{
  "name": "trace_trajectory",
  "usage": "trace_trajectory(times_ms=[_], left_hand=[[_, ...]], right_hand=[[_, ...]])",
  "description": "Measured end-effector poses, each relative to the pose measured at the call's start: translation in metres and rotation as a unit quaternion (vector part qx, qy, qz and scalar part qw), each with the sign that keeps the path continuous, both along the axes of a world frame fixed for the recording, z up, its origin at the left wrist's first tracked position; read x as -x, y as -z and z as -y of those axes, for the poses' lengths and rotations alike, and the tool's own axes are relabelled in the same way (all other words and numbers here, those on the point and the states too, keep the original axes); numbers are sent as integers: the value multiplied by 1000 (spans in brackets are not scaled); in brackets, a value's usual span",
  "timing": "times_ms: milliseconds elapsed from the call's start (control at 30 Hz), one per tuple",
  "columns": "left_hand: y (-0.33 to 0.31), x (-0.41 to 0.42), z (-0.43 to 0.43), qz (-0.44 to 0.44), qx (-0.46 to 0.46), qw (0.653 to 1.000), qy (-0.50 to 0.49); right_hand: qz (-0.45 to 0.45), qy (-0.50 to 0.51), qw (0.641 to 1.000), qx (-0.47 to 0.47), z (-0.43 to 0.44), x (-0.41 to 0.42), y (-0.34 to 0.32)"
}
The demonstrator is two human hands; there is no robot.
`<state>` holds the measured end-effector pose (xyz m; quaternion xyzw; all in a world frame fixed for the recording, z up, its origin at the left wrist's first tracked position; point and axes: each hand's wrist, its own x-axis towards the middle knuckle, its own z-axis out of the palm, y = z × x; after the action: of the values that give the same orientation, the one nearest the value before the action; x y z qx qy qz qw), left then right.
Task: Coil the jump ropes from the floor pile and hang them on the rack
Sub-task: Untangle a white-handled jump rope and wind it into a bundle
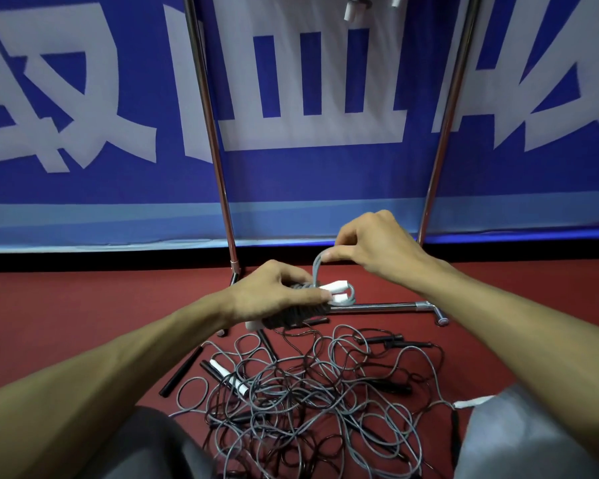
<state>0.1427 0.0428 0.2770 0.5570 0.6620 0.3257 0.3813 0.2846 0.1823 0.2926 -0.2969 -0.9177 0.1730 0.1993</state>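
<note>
Rope bundle [301, 314]: grey cord wound tight around itself, held above the floor just in front of the rack's foot. Left hand [277, 295] grips it around the middle, fingertips against the two white handles [336, 292] lying side by side at the right end, likely to keep the wraps from slipping. Right hand [370, 247] pinches a short loop [316, 267] of the same cord standing up from the bundle. I judge this to be the tail being tucked or cinched before hanging.

Floor pile [312, 392] directly below: grey and black cords loosely tangled, black and white grips poking out, so several ropes are not yet coiled.

Rack [208, 133]: two chrome uprights, with a base bar [377, 307] low behind the hands. Hanging handles [350, 10] at the top edge look like a rope already hung.

Red floor [66, 305]. Blue banner [118, 184] with large white characters behind. Grey-clad knees [519, 437] in the lower corners suggest a crouch.
</note>
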Motion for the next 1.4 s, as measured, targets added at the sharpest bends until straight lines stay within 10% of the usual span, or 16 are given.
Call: trace_trajectory(times_ms=[733,1167,1400], left_hand=[[-7,-7,-10,139,-133,969,-156],[-4,0,-18,166,-66,950,-257],[-15,6,-15,264,-16,931,-253]], right_hand=[[168,-147,968,111,8,0,18],[15,-151,973,174,10,-6,-8],[-216,-180,868,410,17,-3,-13]])
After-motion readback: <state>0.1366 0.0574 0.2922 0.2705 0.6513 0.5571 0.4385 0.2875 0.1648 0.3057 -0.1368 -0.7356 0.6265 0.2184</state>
